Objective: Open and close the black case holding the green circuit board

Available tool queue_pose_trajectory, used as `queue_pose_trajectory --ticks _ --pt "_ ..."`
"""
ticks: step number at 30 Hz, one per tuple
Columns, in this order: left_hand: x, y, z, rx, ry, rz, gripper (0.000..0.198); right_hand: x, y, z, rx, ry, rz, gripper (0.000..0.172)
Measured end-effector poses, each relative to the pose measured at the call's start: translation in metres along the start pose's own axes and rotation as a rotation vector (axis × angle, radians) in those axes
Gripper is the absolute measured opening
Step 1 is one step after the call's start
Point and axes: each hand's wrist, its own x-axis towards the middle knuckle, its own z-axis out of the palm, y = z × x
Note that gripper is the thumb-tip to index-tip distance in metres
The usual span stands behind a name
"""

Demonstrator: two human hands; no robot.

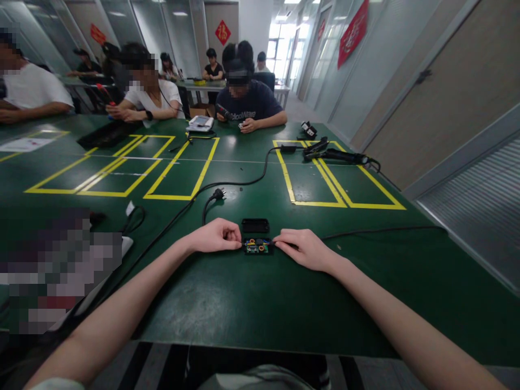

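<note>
A small open black case with a green circuit board [259, 248], copper coils and coloured wires lies on the green table in front of me. Just behind it is its black cover [255, 225], a shallow shell. My left hand [214, 236] is closed in a pinch at the case's left end, on the short black power cable whose plug [219, 194] rests beyond the hand. At the right end, the fingertips of my right hand [303, 248] pinch a black cable [382, 231] that runs off to the right. The pinched cable ends are mostly covered by my fingers.
A long black cable [227, 184] crosses the table from lower left. Yellow tape [247, 196] marks rectangles farther back, near a black clamp-like tool [337, 155]. At left lies a blurred-out device [65, 271]. Across the table, a person [252, 100] handles a small part; others sit nearby.
</note>
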Motion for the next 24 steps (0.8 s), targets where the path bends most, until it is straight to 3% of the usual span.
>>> queue_pose_trajectory --ticks 9,19,24 --pt "0.001 0.0033 0.0044 0.117 0.045 0.034 0.026 0.0044 -0.0028 0.0044 -0.018 0.07 -0.009 0.042" --pt "0.0041 -0.0002 0.005 0.326 0.093 0.135 0.032 0.0064 -0.0005 0.0054 0.138 0.057 0.075 0.03" --pt "0.0009 0.0021 0.0042 0.286 0.044 0.116 0.018 0.0061 -0.0014 0.006 0.178 0.089 0.082 0.032"
